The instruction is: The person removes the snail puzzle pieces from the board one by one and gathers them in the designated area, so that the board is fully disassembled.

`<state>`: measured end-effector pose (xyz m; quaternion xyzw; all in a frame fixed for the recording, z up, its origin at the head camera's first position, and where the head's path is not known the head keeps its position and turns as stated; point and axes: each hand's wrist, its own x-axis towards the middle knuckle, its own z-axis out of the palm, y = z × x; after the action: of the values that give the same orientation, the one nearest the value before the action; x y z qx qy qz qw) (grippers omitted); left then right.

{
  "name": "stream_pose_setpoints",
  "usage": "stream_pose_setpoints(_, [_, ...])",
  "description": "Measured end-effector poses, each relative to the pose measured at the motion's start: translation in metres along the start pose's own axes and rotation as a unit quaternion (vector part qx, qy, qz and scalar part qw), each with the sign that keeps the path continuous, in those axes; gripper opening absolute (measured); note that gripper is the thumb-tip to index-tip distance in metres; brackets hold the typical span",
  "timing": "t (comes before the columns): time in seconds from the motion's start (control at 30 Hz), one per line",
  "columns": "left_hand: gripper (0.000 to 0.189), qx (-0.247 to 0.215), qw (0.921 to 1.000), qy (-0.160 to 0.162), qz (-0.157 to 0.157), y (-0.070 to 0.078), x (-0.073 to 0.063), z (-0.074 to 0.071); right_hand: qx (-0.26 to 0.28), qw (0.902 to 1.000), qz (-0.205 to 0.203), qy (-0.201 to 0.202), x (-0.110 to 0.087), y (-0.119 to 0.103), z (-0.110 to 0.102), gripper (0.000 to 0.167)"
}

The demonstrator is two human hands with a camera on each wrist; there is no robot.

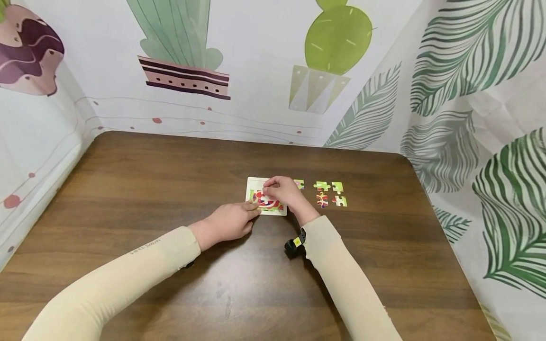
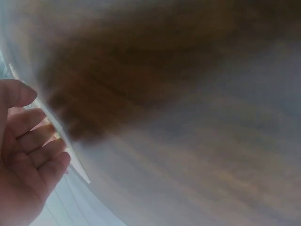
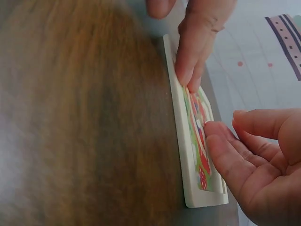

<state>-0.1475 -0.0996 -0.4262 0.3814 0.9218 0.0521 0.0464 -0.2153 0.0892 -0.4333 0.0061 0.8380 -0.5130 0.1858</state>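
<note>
A small pale-framed jigsaw puzzle lies on the table, partly filled with red, white and green pieces. At its left lower edge my left hand rests, fingertips pressing on the frame and pieces. Seen from the left wrist, the fingers of that hand lie along the board's edge. My right hand reaches over the board's upper right part and hides some of it. In the right wrist view, fingertips of my right hand touch the puzzle picture, the thumb apart from them.
Several loose jigsaw pieces lie to the right of the board, one partly behind my right hand. The brown wooden table ends at a patterned cloth backdrop. A black wrist device sits under the right cuff.
</note>
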Motion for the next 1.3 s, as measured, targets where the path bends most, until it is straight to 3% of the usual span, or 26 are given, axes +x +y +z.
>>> stream_pose_setpoints(0.17, [0.039, -0.005, 0.9999, -0.01, -0.008, 0.0, 0.001, -0.005, -0.012, 0.9998, 0.014, -0.008, 0.008, -0.004, -0.001, 0.017])
stream_pose_setpoints(0.37, [0.041, -0.006, 1.0, 0.0, -0.003, 0.0, -0.001, -0.002, -0.012, 0.9995, 0.016, -0.025, 0.012, -0.009, -0.003, 0.019])
stream_pose_setpoints(0.53, [0.042, 0.0, 1.0, 0.005, -0.006, -0.001, 0.0, -0.002, -0.019, 0.9989, 0.034, -0.025, 0.016, -0.014, 0.0, 0.023])
stream_pose_setpoints(1.07, [0.039, -0.007, 0.9999, 0.003, -0.01, 0.0, 0.002, -0.002, -0.086, 0.9954, 0.039, -0.015, 0.017, -0.015, 0.004, 0.019])
stream_pose_setpoints(1.3, [0.039, -0.005, 0.9999, -0.003, -0.013, 0.0, 0.004, -0.003, -0.081, 0.9957, 0.042, -0.016, 0.018, -0.015, 0.002, 0.017])
